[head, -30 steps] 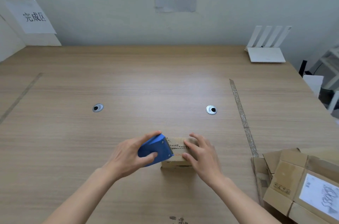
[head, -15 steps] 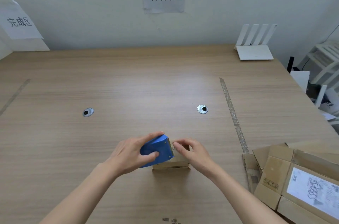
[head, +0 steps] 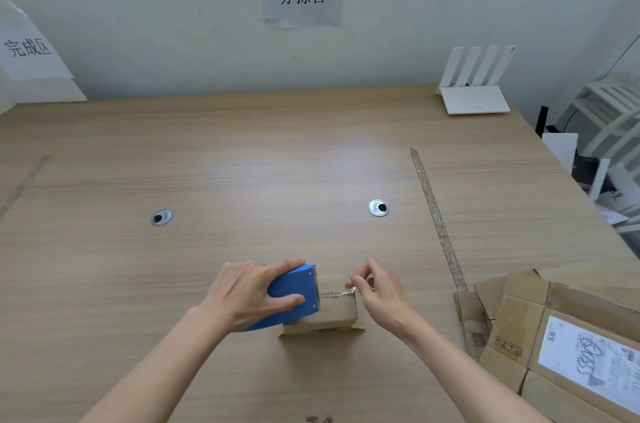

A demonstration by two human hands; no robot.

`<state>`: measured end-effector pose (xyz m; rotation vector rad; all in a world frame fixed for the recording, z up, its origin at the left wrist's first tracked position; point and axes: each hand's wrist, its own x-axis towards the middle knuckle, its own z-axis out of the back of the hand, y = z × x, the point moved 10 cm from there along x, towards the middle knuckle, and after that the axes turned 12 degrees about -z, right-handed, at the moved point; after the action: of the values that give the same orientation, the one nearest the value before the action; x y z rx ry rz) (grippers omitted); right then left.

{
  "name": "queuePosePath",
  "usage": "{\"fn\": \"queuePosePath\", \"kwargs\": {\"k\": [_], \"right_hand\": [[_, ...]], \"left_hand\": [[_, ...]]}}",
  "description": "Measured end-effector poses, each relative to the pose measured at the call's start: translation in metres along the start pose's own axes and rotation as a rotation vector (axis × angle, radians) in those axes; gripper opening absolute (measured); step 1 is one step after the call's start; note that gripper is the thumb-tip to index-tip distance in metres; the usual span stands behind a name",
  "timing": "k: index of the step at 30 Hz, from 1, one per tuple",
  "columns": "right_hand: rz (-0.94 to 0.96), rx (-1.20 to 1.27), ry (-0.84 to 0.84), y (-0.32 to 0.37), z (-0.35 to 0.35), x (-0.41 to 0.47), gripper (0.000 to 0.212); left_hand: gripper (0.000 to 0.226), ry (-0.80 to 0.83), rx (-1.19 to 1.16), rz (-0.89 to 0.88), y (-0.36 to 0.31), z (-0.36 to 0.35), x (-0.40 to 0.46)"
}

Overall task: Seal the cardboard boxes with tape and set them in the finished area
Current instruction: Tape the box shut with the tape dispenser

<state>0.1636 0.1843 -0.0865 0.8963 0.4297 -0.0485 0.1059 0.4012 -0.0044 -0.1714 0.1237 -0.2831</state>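
A small box (head: 337, 310) sits near the front middle of the tabletop (head: 242, 163). The left hand (head: 246, 294) grips a blue dispenser (head: 294, 294), fingers wrapped over its top, its toothed edge resting on the box. The right hand (head: 381, 291) pinches the tape (head: 337, 294) end between thumb and forefinger above the box's right edge. Flattened cartons (head: 554, 336) lie at the right.

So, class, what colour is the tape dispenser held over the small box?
Blue. The tape dispenser, gripped by the left hand, shows best in the head view.
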Motion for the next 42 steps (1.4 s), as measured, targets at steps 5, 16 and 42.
{"fn": "queuePosePath", "kwargs": {"k": [5,16,42], "right_hand": [[-0.05,0.043,0.007,-0.008,0.005,0.004,0.017],[-0.258,0.127,-0.047,-0.05,-0.001,-0.004,0.014],[-0.576,0.264,0.064,-0.095,-0.026,0.016,0.016]], "left_hand": [[0.063,0.016,0.006,0.002,0.0,-0.011,0.001],[0.058,0.035,0.0,0.052,-0.004,-0.027,0.004],[0.058,0.042,-0.039,0.024,-0.004,-0.038,0.011]]}}
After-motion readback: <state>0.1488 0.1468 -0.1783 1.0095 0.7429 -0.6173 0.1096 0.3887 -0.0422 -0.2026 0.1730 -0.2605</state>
